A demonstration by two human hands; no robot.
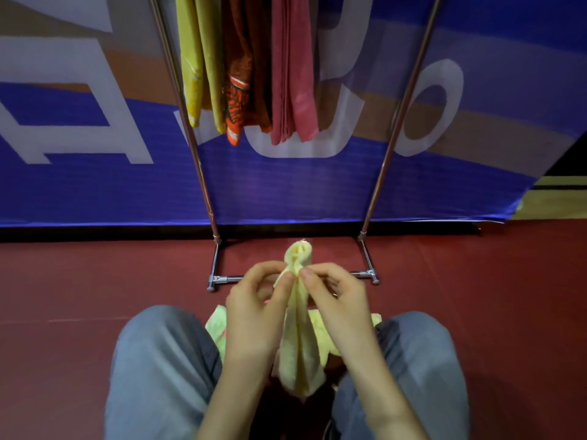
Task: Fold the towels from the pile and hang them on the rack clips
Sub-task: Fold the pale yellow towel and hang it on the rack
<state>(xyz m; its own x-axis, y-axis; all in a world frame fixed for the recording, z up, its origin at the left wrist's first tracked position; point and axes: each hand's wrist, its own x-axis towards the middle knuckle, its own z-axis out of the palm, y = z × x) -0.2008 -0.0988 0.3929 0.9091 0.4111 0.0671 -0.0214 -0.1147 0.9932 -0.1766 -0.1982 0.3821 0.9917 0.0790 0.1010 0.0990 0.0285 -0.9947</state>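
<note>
A pale yellow towel [298, 341] hangs bunched and folded lengthwise between my hands, its top looped above my fingertips. My left hand [257, 309] pinches its left side and my right hand [336, 306] pinches its right side, thumbs almost touching. Under them, between my knees, lies the pile [219, 328] of light yellow-green towels, mostly hidden by my hands. A metal rack [203, 173] stands in front of me. From its top hang two yellow towels [193, 74], an orange patterned towel [241, 90] and a pink towel [295, 77]. The clips are out of view.
My knees in grey trousers [162, 360] frame the pile on both sides. The rack's base bar [228, 277] rests on the dark red floor [79, 281] just beyond my hands. A blue, white and brown banner [95, 154] stands behind the rack.
</note>
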